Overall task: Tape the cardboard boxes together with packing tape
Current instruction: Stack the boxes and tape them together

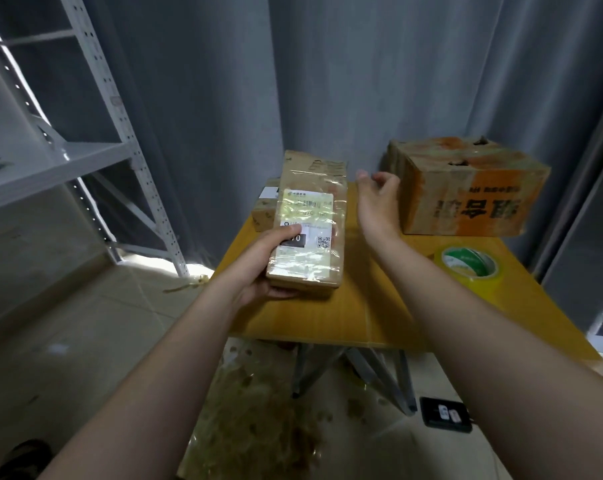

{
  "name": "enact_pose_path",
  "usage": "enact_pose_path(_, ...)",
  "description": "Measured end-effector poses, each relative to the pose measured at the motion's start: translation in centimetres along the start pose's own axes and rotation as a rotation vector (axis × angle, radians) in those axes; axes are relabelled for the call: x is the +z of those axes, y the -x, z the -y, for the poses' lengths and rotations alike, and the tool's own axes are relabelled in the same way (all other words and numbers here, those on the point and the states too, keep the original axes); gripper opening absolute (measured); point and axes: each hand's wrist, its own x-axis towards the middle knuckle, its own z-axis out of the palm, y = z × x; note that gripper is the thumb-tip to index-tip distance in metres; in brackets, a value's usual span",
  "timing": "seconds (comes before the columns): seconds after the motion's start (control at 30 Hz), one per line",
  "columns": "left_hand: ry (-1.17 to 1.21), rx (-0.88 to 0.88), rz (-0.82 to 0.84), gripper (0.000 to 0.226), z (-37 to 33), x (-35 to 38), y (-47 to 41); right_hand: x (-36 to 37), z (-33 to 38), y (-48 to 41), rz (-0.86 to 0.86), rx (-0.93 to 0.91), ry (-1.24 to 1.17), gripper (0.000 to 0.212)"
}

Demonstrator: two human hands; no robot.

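My left hand (270, 263) grips the near end of a long, flat cardboard box (315, 209) with a white shipping label, thumb on the label and fingers beneath, holding it tilted above the table. My right hand (379, 199) hovers with relaxed fingers between that box and a large, worn orange-and-brown cardboard box (466, 192) at the table's far right, holding nothing. A smaller cardboard box (263, 211) lies partly hidden behind the held one. A roll of clear yellowish packing tape (469, 268) with a green-and-white core lies on the table at the right.
The small wooden folding table (327, 323) stands against a grey curtain. White metal shelving (95, 157) is at the left. Crumpled used tape (258, 410) litters the tiled floor under the table, and a black device (445, 415) lies at its right.
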Motion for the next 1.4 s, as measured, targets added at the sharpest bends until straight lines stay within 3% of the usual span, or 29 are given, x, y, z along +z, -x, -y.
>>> enact_pose_path(0.1,0.032,0.039,0.052,0.067,0.1,1.2,-0.3,-0.5,0.5,0.1,0.117,0.163,-0.049,0.064)
enact_pose_path(0.2,-0.025,0.186,-0.023,0.048,-0.4,2.6,-1.3,-1.2,0.7,-0.3,0.071,0.155,-0.081,0.065)
enact_pose_path(0.27,-0.126,0.337,-0.138,0.054,-0.8,3.5,-2.0,-1.7,0.2,-0.6,0.004,0.132,-0.036,0.066)
enact_pose_path(0.37,-0.333,0.473,-0.149,0.077,-1.5,5.1,-2.3,-1.8,-0.8,-0.8,-0.069,0.084,-0.028,0.067)
enact_pose_path(0.5,-0.690,0.431,-0.201,0.158,-2.0,7.3,-2.1,-1.9,-0.5,-1.0,-0.101,0.078,0.018,0.069)
enact_pose_path(0.57,-0.725,0.430,-0.209,0.165,-2.2,8.0,-2.1,-2.2,0.0,-0.9,-0.087,0.048,0.089,0.072)
enact_pose_path(0.7,-0.674,0.438,-0.202,0.159,-2.6,8.6,-2.5,-2.6,0.6,-0.1,-0.134,-0.058,0.235,0.072)
enact_pose_path(0.93,-0.400,0.444,-0.050,0.131,-1.0,8.4,-2.5,-3.8,0.7,0.7,-0.205,-0.315,0.492,0.081)
enact_pose_path(1.1,-0.339,0.457,0.018,0.121,-0.7,6.7,-2.5,-4.9,0.0,0.3,-0.157,-0.458,0.398,0.069)
enact_pose_path(1.4,-0.323,0.487,0.074,0.100,-1.0,5.2,-2.4,-5.9,-1.4,-0.8,-0.180,-0.364,0.008,0.029)
